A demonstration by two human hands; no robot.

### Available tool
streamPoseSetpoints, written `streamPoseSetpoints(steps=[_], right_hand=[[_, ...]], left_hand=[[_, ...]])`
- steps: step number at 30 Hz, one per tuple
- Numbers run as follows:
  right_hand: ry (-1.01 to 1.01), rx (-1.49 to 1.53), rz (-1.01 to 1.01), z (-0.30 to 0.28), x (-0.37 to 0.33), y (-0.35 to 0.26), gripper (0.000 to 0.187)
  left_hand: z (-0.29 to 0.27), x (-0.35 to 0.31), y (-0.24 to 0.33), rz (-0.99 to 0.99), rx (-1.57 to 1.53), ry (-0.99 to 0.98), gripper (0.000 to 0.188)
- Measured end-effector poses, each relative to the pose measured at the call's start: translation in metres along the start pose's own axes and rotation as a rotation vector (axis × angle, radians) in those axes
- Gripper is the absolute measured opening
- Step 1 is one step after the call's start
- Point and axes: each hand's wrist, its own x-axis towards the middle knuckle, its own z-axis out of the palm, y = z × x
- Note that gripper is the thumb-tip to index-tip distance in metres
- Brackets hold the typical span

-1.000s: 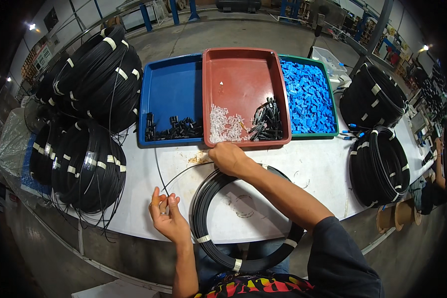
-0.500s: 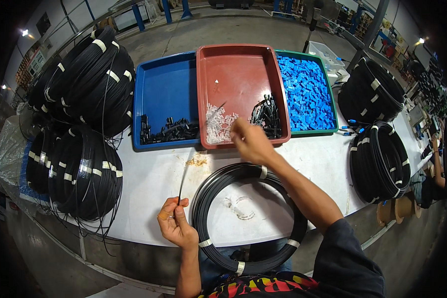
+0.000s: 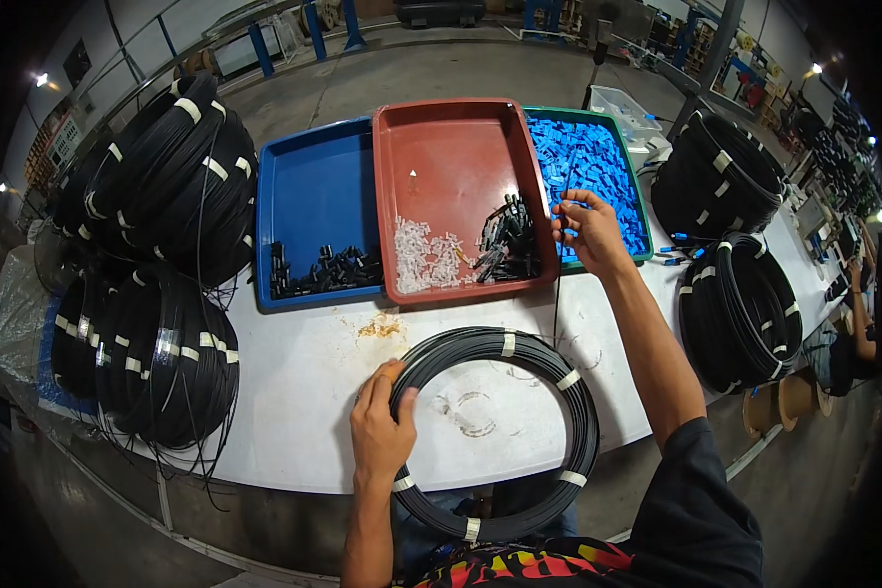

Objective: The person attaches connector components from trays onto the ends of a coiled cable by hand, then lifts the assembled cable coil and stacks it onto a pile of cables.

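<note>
A coil of black cable [image 3: 586,431], bound with pale tape bands, lies in front of me at the table's near edge. My left hand [image 3: 382,423] is closed round its left side, thumb on the inner edge. Up and to the right, my right hand [image 3: 595,233] pinches the thin free end of the cable, which runs down to the coil's far right side. That hand hovers at the front of the green tray [image 3: 647,230] of small blue connector-like pieces [image 3: 586,162]. Whether a small piece sits on the cable end I cannot tell.
A red tray [image 3: 451,104] holds small clear-white pieces [image 3: 426,257] and black parts [image 3: 510,243]. More black parts [image 3: 328,269] lie in the blue tray [image 3: 314,137]. Cable coils are stacked on the left [image 3: 167,358] and right [image 3: 740,314]; loose blue-tipped pieces [image 3: 684,250] lie beside the green tray.
My right hand has moved right from the red tray to the green one and now holds the cable end. My left hand has let go of the cable end and taken hold of the coil.
</note>
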Motion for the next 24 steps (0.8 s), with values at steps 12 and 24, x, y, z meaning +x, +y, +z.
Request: streamPoseSetpoints(steps=[12, 24], right_hand=[[-0.040, -0.281, -0.237, 0.134, 0.023, 0.007, 0.012], [-0.253, -0.765, -0.423, 0.181, -0.043, 0.071, 0.016]], left_hand=[[-0.010, 0.015, -0.002, 0.012, -0.062, -0.319, 0.070], [0.015, 0.074, -0.031, 0.425, -0.194, -0.599, 0.052]])
